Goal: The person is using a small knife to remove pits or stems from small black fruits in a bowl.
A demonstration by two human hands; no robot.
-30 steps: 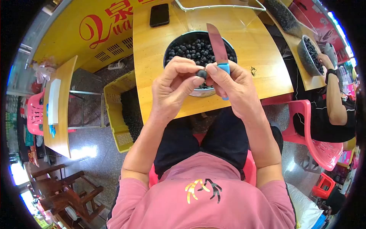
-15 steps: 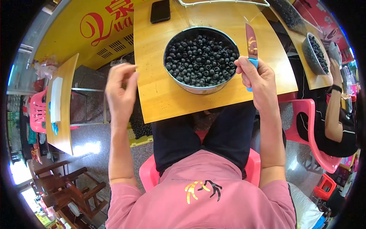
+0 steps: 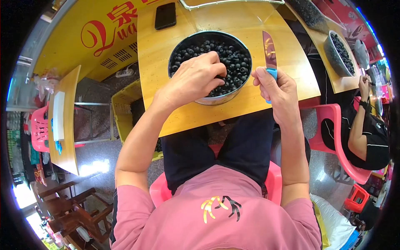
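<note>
A round metal bowl (image 3: 196, 36) full of small black round pieces (image 3: 235, 58) stands on a wooden table (image 3: 233, 16). My left hand (image 3: 193, 79) reaches into the bowl, its fingertips down among the black pieces. My right hand (image 3: 277, 85) rests at the bowl's right rim, closed on the blue handle of a small knife (image 3: 268, 48) whose blade points away from me. I sit on a pink chair (image 3: 275, 183) at the table's near edge.
A black phone (image 3: 165, 16) lies at the table's far left. A yellow crate (image 3: 125, 112) sits on the floor to my left. At the right, another person (image 3: 366, 133) sits on a pink chair at a second table with a bowl (image 3: 337, 52) of black pieces.
My left hand swung out to the left over the crate, then came back and went into the bowl. My right hand with the knife shifted to the bowl's right side and stayed there.
</note>
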